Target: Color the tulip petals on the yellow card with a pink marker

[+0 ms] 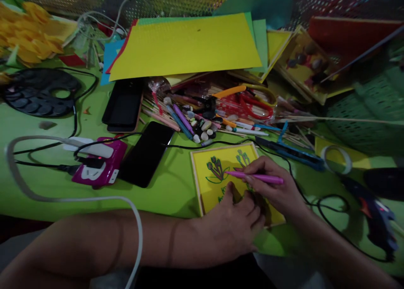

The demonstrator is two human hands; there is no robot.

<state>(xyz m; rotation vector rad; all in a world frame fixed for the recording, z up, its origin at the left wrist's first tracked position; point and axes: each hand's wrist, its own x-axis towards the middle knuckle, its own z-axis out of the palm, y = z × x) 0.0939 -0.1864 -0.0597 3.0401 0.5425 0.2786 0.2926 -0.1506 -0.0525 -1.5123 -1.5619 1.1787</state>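
Observation:
A yellow board (206,196) with a pale wooden rim lies near the table's front edge, bearing drawn flowers with green leaves and some green marks lower down. My right hand (273,181) holds a pink marker (267,178) in a pinch, its tip at the leaves of the left flower drawing (216,169). Spread over the lower part of the board, my left hand (235,219) rests with its fingers apart and nothing in it. It covers part of the green marks, and the right hand hides some of the right flower drawing (242,157).
Phones (148,154) and a pink power strip (109,164) with cables lie left of the board. Behind it are pebbles (205,131), pens, sticks, red scissors (255,108) and yellow paper (189,49). A blue cutter (293,154), tape roll (337,159) and glue gun (372,215) sit right.

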